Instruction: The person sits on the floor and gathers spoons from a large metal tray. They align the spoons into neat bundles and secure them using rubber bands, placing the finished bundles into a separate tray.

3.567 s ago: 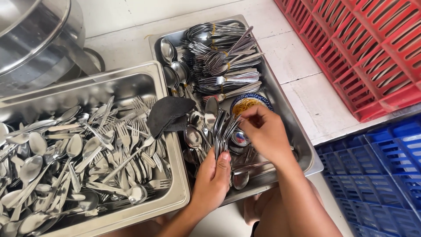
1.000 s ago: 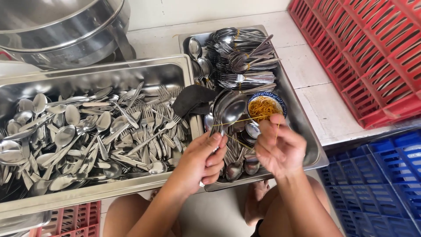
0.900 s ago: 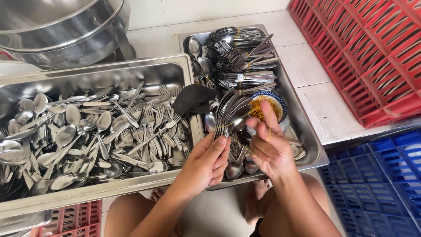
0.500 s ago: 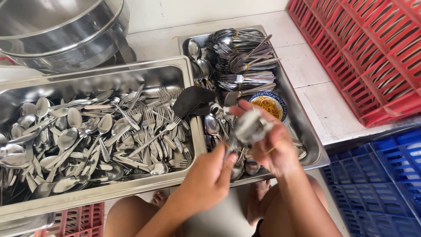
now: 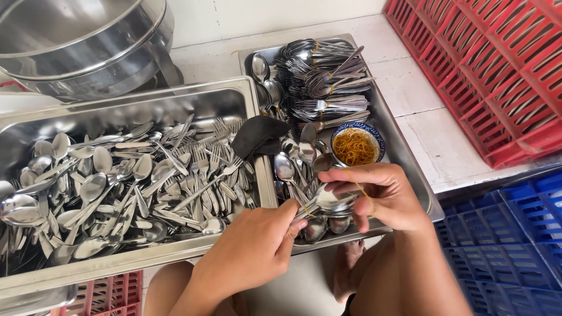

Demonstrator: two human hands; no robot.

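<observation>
Since half a second earlier the hands had dropped lower over the smaller steel tray [image 5: 410,169] — the left hand [image 5: 252,251] clamped the spoon bundle [image 5: 328,202] by its handles, the right hand [image 5: 380,196] pinching a rubber band [image 5: 360,190], best stretched wide around them.

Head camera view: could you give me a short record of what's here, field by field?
Left hand: grips the handles of a bundle of spoons
Right hand: on the spoon bowls, stretching a rubber band around them
Small bowl: blue-rimmed, full of rubber bands
Right tray: banded cutlery bundles
Left tray: loose spoons and forks
Crates: red, blue
</observation>
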